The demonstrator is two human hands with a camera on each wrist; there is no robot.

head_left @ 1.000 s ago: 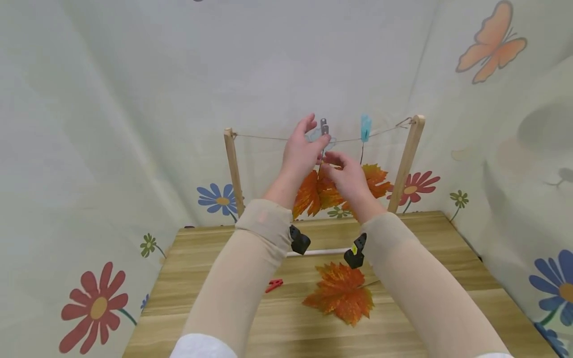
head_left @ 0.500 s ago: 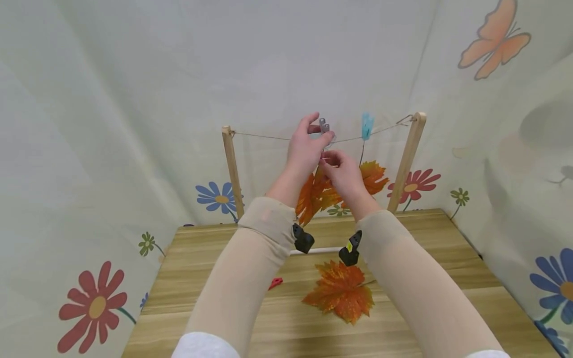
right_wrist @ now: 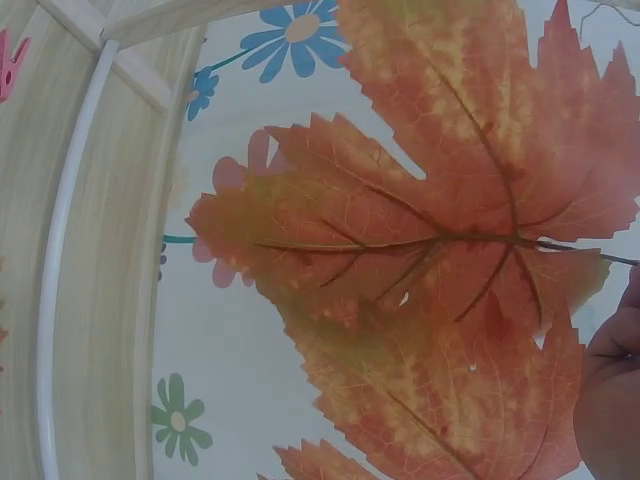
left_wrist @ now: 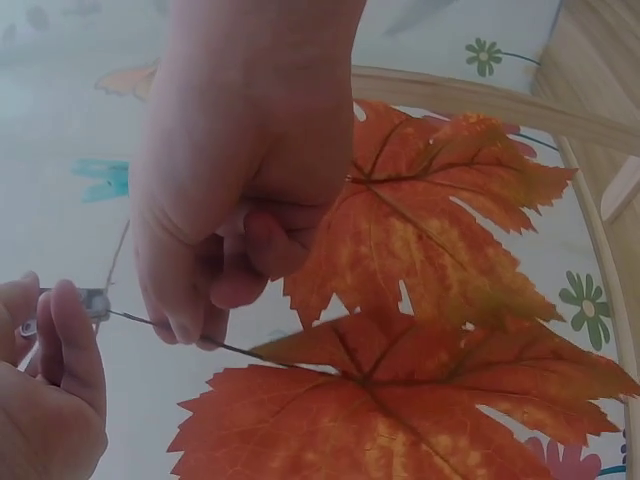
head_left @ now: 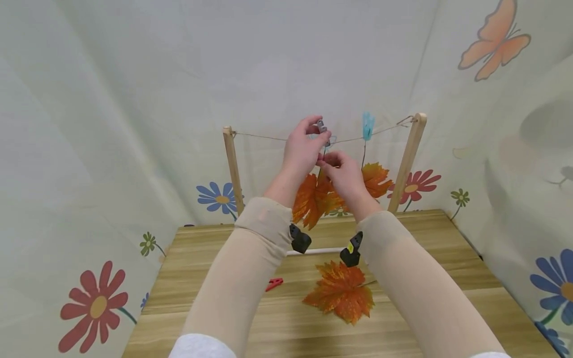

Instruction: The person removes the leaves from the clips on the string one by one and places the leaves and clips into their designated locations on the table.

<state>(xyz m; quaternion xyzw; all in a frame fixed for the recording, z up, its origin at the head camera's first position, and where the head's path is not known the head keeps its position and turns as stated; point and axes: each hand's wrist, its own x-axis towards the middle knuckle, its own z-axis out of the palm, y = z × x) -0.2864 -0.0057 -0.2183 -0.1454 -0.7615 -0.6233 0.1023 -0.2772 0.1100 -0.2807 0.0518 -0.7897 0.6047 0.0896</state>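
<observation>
The left hand pinches a gray clip at the string. The right hand pinches the stem of an orange leaf, just under the gray clip. Beside it, a blue clip holds another leaf. A third leaf and a red clip lie on the worktop.

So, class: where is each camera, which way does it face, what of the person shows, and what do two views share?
Head: worn on the head, facing forward and down at the table and string; sleeves, left hand and right hand show.
Left wrist: worn there, facing the grey clip and orange leaves; left hand at lower left, right hand upper middle.
Right wrist: worn there, facing the orange leaves close up; part of the right hand at the right edge.
Shared: head and left wrist both show the blue clip.
</observation>
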